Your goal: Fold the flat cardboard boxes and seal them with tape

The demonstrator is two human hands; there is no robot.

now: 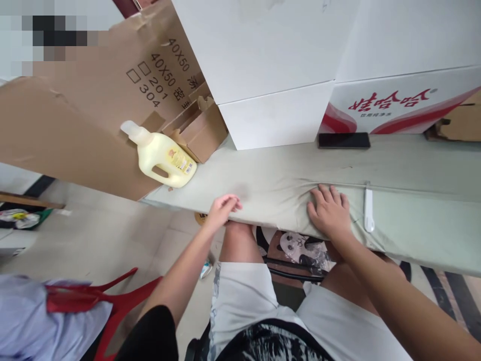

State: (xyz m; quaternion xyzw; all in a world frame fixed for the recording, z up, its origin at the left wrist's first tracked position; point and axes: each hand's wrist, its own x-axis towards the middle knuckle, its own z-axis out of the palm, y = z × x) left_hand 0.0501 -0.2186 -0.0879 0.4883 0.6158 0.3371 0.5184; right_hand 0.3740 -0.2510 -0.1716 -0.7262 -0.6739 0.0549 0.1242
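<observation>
My left hand (pixel 224 209) is at the front edge of the cloth-covered table (pixel 263 170), its fingers loosely curled together with nothing visible in them. My right hand (pixel 330 210) lies flat with fingers spread, pressing on the wrinkled cloth. Just right of it is a white utility knife (pixel 369 208), pointing away from me. Back on the left, a pale yellow jug-shaped bottle (pixel 169 160) with a handle and cap leans against cardboard. A dark phone (pixel 343 140) rests at the back, in front of the white box.
White cartons (pixel 276 118) line the back of the table, one with a red printed label (pixel 391 108). A small open cardboard box (pixel 203 133) stands beside the bottle. A large brown carton (pixel 93 100) rises at left. A red chair (pixel 128 301) with a person's sleeve is lower left.
</observation>
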